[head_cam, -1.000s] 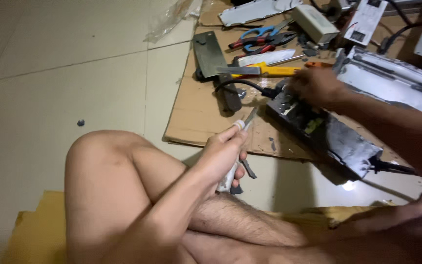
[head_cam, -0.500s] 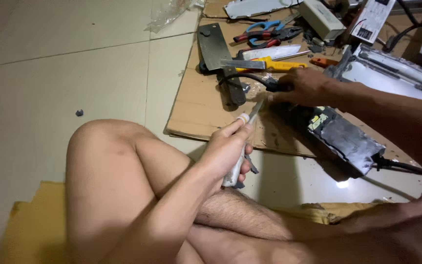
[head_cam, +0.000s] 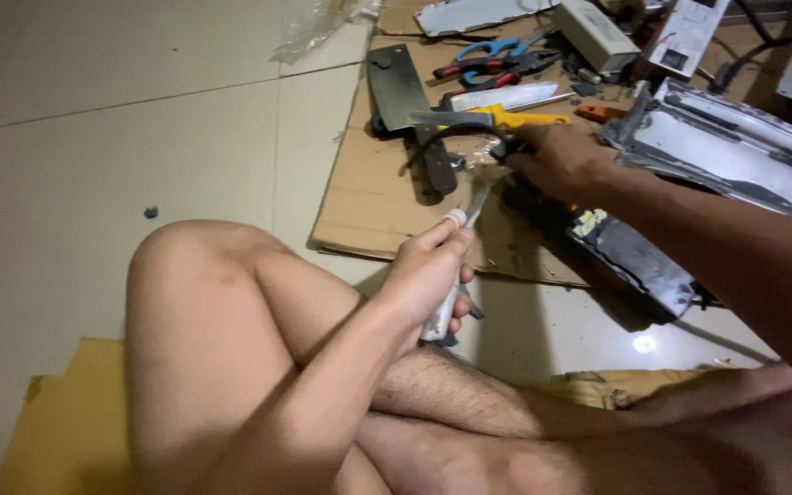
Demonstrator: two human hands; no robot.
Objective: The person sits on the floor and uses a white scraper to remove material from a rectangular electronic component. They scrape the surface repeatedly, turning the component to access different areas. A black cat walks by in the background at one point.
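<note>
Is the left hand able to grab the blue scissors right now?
Probably not right away. The left hand is closed around a screwdriver, and the blue scissors lie at the far end of the cardboard, beyond the cleaver. Nothing covers them, though.

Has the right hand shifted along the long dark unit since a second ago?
Cannot tell: the right hand stays at the dark unit's far end beside the cleaver; mostly the camera moved.

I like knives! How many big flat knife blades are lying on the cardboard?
2: a dark cleaver at the cardboard's left edge, and a pale blade just right of it. More may hide among the clutter.
</note>
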